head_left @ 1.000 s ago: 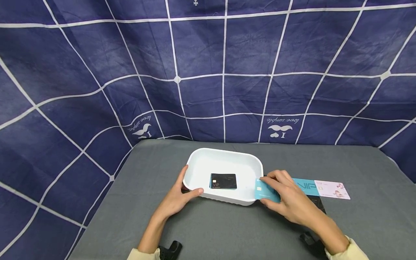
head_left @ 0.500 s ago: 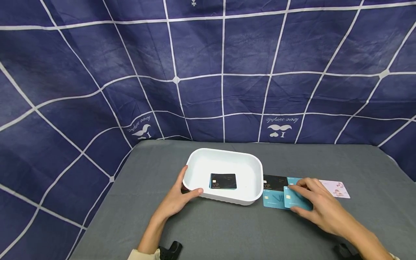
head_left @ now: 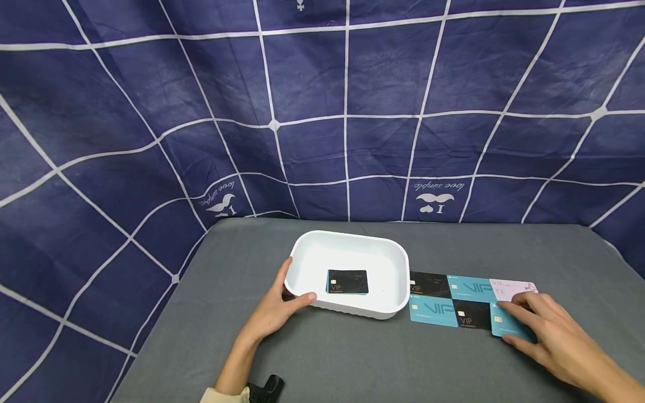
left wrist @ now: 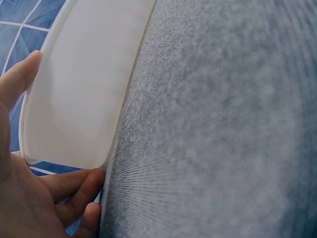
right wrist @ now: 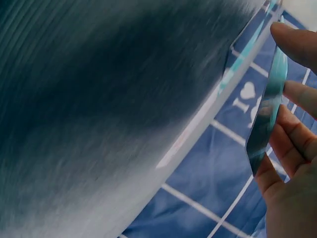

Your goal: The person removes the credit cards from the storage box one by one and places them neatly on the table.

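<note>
In the head view, the right hand has just slid rightward, pinching a blue card between thumb and fingers. That card hid part of the near row a half second ago; now it sits at 3 o'clock of the near row's black card and 6 o'clock of the pink card. To my eye that puts it at the near row's third place. Counting up: the far row has three, black, blue and pink; the near row has two, a blue one and the black, plus the held card. One white tray stands at 9 o'clock of them all, with one black card on top; a blue sliver hints at more beneath, how many I can't tell. The left hand grips the tray's 8 o'clock corner.

In the left wrist view, its fingertips curl by the tray's 6 o'clock corner.

In the right wrist view, the held card shows almost edge-on toward 2 o'clock, apart from the table, so seemingly not yet laid down.
</note>
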The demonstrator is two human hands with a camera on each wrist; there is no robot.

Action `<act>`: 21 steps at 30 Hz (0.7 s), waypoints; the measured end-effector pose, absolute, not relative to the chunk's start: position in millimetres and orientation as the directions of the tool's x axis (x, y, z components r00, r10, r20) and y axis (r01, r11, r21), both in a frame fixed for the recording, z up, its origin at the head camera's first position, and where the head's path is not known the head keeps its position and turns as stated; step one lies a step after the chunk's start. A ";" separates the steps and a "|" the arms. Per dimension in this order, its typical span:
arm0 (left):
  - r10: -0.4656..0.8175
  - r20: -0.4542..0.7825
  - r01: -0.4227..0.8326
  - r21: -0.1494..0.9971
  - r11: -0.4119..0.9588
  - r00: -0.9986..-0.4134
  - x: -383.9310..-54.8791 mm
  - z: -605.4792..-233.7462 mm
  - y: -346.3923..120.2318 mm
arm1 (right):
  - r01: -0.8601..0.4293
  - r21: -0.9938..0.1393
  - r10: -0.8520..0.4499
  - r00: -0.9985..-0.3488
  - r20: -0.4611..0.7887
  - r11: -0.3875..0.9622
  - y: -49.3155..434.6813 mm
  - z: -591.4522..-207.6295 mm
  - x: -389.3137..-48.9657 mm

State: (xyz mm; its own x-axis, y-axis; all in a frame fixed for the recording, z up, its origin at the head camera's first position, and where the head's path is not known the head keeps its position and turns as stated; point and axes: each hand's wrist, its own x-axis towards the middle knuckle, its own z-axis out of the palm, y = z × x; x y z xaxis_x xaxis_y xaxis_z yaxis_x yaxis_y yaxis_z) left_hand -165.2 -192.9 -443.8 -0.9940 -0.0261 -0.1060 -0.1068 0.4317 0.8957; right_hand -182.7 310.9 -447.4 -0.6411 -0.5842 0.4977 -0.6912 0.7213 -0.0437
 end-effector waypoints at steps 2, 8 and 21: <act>-0.029 -0.102 -0.105 0.894 0.436 -0.994 -165.4 -444.5 -193.0 | -0.672 -0.044 -0.571 -0.661 0.488 0.740 318.6 -448.5 -183.6; -0.033 -0.102 -0.106 0.894 0.436 -0.994 -165.7 -445.1 -192.8 | -0.643 -0.052 -0.553 -0.695 0.460 0.764 333.5 -453.8 -187.9; -0.032 -0.092 -0.097 0.896 0.433 -0.995 -164.0 -443.5 -192.3 | -0.624 -0.086 -0.553 -0.741 0.381 0.777 342.4 -460.6 -199.1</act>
State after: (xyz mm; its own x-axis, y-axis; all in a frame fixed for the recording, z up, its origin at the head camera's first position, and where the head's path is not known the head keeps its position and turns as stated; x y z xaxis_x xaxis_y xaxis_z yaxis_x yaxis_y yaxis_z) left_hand -164.0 -192.3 -443.5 -0.9952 -0.0315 -0.0921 -0.0967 0.4335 0.8960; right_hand -199.1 342.4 -460.6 -0.7409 -0.5530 0.3810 -0.6239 0.7767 -0.0859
